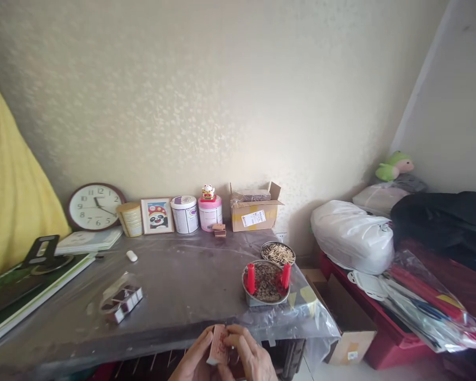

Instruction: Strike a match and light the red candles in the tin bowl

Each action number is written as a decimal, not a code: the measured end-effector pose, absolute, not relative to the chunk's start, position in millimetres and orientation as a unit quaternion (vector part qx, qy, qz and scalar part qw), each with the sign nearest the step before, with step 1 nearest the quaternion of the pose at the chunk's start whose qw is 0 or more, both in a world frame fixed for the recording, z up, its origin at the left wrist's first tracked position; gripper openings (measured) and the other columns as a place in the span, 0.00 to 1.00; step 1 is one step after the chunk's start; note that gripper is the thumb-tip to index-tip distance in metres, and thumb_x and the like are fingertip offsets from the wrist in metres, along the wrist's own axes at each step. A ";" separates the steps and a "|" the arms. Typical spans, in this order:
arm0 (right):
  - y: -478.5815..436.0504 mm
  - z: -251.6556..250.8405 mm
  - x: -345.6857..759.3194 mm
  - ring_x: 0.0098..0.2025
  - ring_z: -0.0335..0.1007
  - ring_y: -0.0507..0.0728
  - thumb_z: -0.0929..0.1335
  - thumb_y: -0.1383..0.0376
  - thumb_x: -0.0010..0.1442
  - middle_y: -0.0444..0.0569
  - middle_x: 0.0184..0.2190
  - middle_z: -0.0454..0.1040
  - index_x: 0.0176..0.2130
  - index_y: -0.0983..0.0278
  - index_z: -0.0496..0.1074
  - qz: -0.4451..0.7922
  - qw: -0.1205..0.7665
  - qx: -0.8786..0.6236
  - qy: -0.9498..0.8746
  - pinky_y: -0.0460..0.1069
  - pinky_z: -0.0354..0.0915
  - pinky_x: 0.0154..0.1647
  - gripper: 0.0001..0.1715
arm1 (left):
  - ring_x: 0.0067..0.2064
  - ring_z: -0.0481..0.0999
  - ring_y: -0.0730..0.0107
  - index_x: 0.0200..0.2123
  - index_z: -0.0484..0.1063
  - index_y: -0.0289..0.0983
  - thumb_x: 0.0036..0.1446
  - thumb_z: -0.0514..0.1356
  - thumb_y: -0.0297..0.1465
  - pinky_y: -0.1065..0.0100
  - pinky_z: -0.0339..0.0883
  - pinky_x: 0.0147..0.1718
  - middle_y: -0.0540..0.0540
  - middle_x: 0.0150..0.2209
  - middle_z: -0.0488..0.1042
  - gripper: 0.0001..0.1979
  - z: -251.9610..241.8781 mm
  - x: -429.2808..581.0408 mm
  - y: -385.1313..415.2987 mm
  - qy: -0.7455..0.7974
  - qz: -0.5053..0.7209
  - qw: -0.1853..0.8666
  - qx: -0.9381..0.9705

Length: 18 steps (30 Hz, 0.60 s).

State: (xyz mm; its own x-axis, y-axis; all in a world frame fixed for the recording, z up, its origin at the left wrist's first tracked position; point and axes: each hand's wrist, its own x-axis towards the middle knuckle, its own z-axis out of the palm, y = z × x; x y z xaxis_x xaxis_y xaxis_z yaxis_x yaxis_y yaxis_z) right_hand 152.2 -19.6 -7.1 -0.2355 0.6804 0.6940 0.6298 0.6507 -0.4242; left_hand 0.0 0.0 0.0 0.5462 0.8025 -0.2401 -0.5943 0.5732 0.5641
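Just in front of the table's near edge, both hands hold a small pinkish matchbox (219,343) with red print. My left hand (194,360) grips it from the left side, thumb along the box. Fingers of my right hand (249,355) close on its right side and upper end. Whether the box's inner tray is slid out is hidden by the fingers. Beyond the hands, two red candles (251,279) stand in a round tin (257,302) with dark, burnt-looking contents. Behind it, a round dish (265,256) holds many loose matchsticks (278,253).
Plastic-wrapped small boxes (122,302) lie left on the film-covered table (174,286). Along the wall stand a clock (95,207), a panda picture (157,217), canisters (185,216) and a cardboard box (257,211). Two small boxes (219,230) sit before the pink canister. Right of the table is an open carton (351,328).
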 end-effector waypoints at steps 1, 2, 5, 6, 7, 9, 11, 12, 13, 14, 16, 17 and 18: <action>-21.6 -1.9 154.2 0.37 0.78 0.55 0.67 0.65 0.55 0.52 0.43 0.76 0.42 0.60 0.66 0.034 0.450 -0.417 -0.789 0.44 0.73 0.35 0.12 | 0.41 0.74 0.60 0.36 0.77 0.39 0.52 0.64 0.39 0.63 0.65 0.40 0.46 0.35 0.77 0.11 0.4 2.1 -1.2 0.230 0.406 0.858 0.215; -23.5 2.8 155.5 0.38 0.78 0.55 0.67 0.67 0.54 0.52 0.43 0.75 0.41 0.61 0.65 0.037 0.445 -0.417 -0.791 0.44 0.73 0.36 0.12 | 0.40 0.74 0.60 0.39 0.77 0.37 0.52 0.64 0.40 0.63 0.65 0.40 0.45 0.36 0.78 0.14 0.6 4.1 -2.2 0.217 0.405 0.861 0.217; -27.5 10.8 157.1 0.40 0.77 0.55 0.65 0.70 0.55 0.54 0.44 0.75 0.42 0.62 0.66 0.041 0.441 -0.414 -0.795 0.45 0.73 0.37 0.13 | 0.41 0.74 0.63 0.41 0.77 0.33 0.57 0.60 0.39 0.64 0.65 0.43 0.42 0.39 0.78 0.16 0.6 8.8 -3.6 0.181 0.419 0.860 0.228; -28.2 11.4 157.3 0.40 0.77 0.55 0.65 0.70 0.56 0.54 0.45 0.74 0.43 0.62 0.66 0.043 0.440 -0.414 -0.795 0.45 0.73 0.38 0.13 | 0.41 0.74 0.64 0.42 0.77 0.33 0.58 0.58 0.39 0.65 0.65 0.43 0.42 0.40 0.78 0.16 0.2 10.0 -3.5 0.175 0.428 0.856 0.231; -28.5 11.1 157.5 0.40 0.77 0.55 0.65 0.70 0.56 0.54 0.46 0.74 0.44 0.62 0.66 0.046 0.440 -0.415 -0.795 0.46 0.73 0.38 0.13 | 0.41 0.74 0.65 0.42 0.77 0.32 0.60 0.56 0.38 0.65 0.64 0.43 0.42 0.40 0.79 0.16 -0.3 11.0 -3.2 0.172 0.438 0.851 0.234; -28.4 9.2 158.4 0.39 0.77 0.54 0.64 0.70 0.58 0.54 0.48 0.73 0.45 0.61 0.67 0.050 0.437 -0.421 -0.793 0.46 0.73 0.39 0.14 | 0.40 0.74 0.66 0.40 0.77 0.32 0.62 0.54 0.37 0.66 0.65 0.41 0.43 0.38 0.79 0.16 -1.8 12.5 -2.7 0.161 0.457 0.842 0.237; -27.4 7.0 159.5 0.40 0.77 0.54 0.63 0.70 0.59 0.55 0.49 0.73 0.46 0.61 0.67 0.050 0.433 -0.427 -0.792 0.46 0.73 0.41 0.14 | 0.38 0.74 0.67 0.40 0.77 0.32 0.62 0.54 0.36 0.66 0.65 0.39 0.43 0.36 0.78 0.16 -3.5 13.5 -2.2 0.157 0.467 0.837 0.237; -26.6 6.0 160.0 0.42 0.77 0.54 0.63 0.70 0.59 0.55 0.50 0.72 0.47 0.61 0.67 0.047 0.431 -0.430 -0.792 0.46 0.73 0.42 0.15 | 0.37 0.74 0.68 0.40 0.76 0.32 0.62 0.54 0.36 0.67 0.65 0.38 0.43 0.35 0.78 0.15 -4.4 13.8 -2.0 0.158 0.471 0.836 0.235; -25.8 5.3 160.4 0.43 0.77 0.55 0.63 0.70 0.60 0.55 0.51 0.72 0.48 0.61 0.67 0.044 0.428 -0.432 -0.793 0.47 0.73 0.43 0.16 | 0.37 0.74 0.68 0.40 0.76 0.32 0.62 0.54 0.36 0.67 0.65 0.37 0.44 0.35 0.78 0.15 -5.2 14.1 -1.7 0.159 0.475 0.834 0.232; -24.8 4.6 160.5 0.44 0.76 0.55 0.63 0.70 0.60 0.55 0.51 0.72 0.48 0.61 0.67 0.040 0.426 -0.433 -0.794 0.47 0.73 0.43 0.16 | 0.37 0.75 0.68 0.41 0.76 0.33 0.62 0.55 0.36 0.68 0.65 0.37 0.44 0.35 0.78 0.14 -5.9 14.3 -1.4 0.160 0.478 0.833 0.227; -23.1 3.5 160.4 0.45 0.76 0.56 0.63 0.70 0.60 0.54 0.50 0.73 0.48 0.61 0.67 0.033 0.424 -0.431 -0.796 0.47 0.73 0.43 0.16 | 0.38 0.76 0.67 0.42 0.75 0.35 0.61 0.56 0.36 0.67 0.65 0.38 0.44 0.37 0.79 0.13 -6.8 14.6 -0.4 0.160 0.483 0.833 0.219; -22.3 3.1 160.2 0.45 0.76 0.56 0.63 0.70 0.60 0.54 0.49 0.74 0.48 0.61 0.67 0.030 0.424 -0.429 -0.797 0.47 0.73 0.43 0.16 | 0.38 0.76 0.67 0.42 0.75 0.36 0.61 0.56 0.36 0.67 0.65 0.38 0.45 0.38 0.79 0.13 -7.1 14.7 0.1 0.159 0.483 0.833 0.216; -21.7 2.7 160.0 0.45 0.76 0.56 0.62 0.69 0.61 0.54 0.48 0.74 0.48 0.61 0.67 0.026 0.424 -0.426 -0.798 0.47 0.74 0.43 0.15 | 0.39 0.77 0.66 0.43 0.75 0.36 0.60 0.57 0.36 0.67 0.65 0.39 0.45 0.38 0.79 0.12 -7.3 14.9 0.6 0.157 0.485 0.834 0.213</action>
